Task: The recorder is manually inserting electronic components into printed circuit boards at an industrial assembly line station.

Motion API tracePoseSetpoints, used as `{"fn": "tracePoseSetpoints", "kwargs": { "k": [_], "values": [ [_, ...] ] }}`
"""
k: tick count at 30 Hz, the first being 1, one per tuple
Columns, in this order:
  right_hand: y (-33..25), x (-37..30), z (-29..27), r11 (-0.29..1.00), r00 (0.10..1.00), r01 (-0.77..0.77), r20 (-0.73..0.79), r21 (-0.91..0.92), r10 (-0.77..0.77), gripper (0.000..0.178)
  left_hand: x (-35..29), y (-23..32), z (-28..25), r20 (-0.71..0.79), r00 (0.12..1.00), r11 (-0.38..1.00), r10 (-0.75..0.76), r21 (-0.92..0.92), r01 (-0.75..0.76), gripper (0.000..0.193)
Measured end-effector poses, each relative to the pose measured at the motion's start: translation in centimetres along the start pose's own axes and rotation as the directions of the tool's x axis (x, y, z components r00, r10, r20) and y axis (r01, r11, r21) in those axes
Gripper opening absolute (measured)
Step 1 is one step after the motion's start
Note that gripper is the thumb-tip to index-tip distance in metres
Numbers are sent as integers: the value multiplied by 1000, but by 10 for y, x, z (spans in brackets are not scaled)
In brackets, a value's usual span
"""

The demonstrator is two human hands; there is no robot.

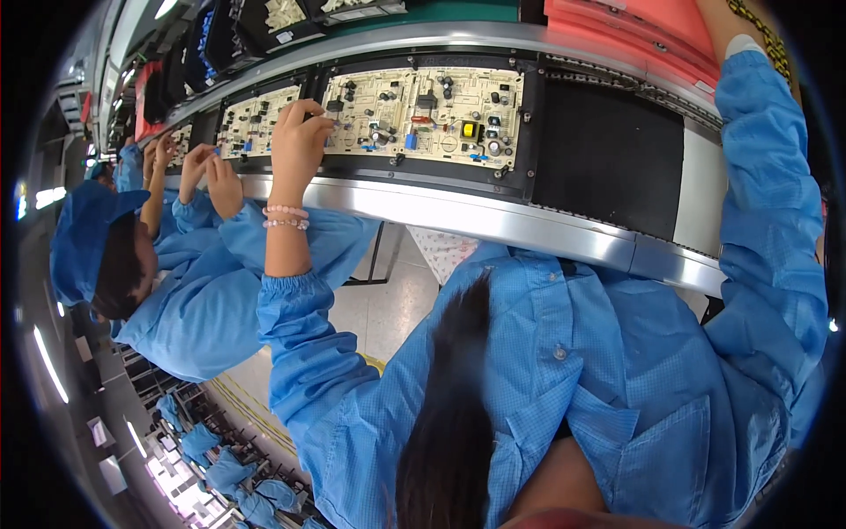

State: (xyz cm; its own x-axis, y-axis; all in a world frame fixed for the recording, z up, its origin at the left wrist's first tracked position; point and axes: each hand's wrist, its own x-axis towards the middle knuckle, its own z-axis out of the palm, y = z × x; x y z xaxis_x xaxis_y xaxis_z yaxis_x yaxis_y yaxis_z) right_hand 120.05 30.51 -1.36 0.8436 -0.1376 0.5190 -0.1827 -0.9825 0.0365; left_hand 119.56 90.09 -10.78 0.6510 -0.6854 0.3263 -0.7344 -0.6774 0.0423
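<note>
My left hand [300,145] is over the left end of a cream circuit board [357,132] set in a black carrier frame [529,128] on the conveyor line. Its fingers are bent and the fingertips drawn together close above the board. Whatever they pinch, if anything, is too small to make out. The board bears black capacitors, a yellow-and-black transformer [471,131], a blue block [411,140] and a red part [421,119]. My right arm [762,159] stretches up past the red bin [643,31] at the far right, and the hand itself lies beyond the picture's edge.
Left of me a co-worker in a blue cap [92,238] has both hands at a second circuit board [256,119]. A metal rail [441,207] runs along the conveyor's near edge. Black parts bins [273,26] stand behind it. A black panel [608,150] lies right of my board.
</note>
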Motion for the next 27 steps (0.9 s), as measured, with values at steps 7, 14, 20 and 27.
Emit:
{"fn": "tracePoseSetpoints", "kwargs": {
  "k": [7,14,20,27],
  "values": [
    [15,4,57,948,979,3,-195,320,63,19,5,-13,-5,226,970,963,-88,-230,141,12],
    [1,-55,17,166,962,-61,14,984,272,29,117,60,-78,130,972,969,193,-180,-168,14],
    [-17,-159,-112,-591,905,-86,311,802,290,32,271,235,-71,29,778,744,628,-314,-589,13],
    [4,-286,-145,-744,907,70,269,664,325,30,368,453,49,-137,593,524,794,-343,-780,23]
  ]
}}
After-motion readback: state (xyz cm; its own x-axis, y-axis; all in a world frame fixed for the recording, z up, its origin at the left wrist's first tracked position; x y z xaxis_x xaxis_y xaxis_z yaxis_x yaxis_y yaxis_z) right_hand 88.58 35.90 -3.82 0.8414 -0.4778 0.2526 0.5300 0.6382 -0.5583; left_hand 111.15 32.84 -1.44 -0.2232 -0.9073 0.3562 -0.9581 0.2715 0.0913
